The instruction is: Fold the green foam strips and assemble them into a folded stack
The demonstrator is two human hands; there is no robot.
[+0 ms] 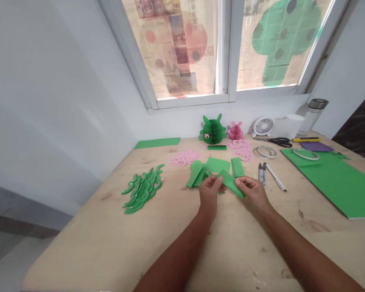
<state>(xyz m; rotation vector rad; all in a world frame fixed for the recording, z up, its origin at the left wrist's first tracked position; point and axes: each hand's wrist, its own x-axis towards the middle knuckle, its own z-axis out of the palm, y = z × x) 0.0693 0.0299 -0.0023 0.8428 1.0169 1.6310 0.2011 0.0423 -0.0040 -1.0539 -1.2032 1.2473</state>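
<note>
Between my two hands, just above the table, is a folded strip of green paper (231, 183). My left hand (211, 190) pinches its left end between thumb and fingers. At the right end, my right hand (252, 190) grips it the same way. Behind my left hand lie loose folded green paper pieces (196, 173), partly covered by that hand. A flat green sheet (218, 164) and a small green paper stack (237, 167) with outlines drawn on it lie just beyond my hands.
Curved green cutouts (144, 188) are heaped at left, pink cutouts (185, 157) behind. Thread snips (262, 173), a white pen (275, 177), tape rolls (264, 152) and scissors (278, 141) lie right. Green sheets (346, 182) cover the far right. Paper figures (213, 130) and a bottle (312, 117) stand behind.
</note>
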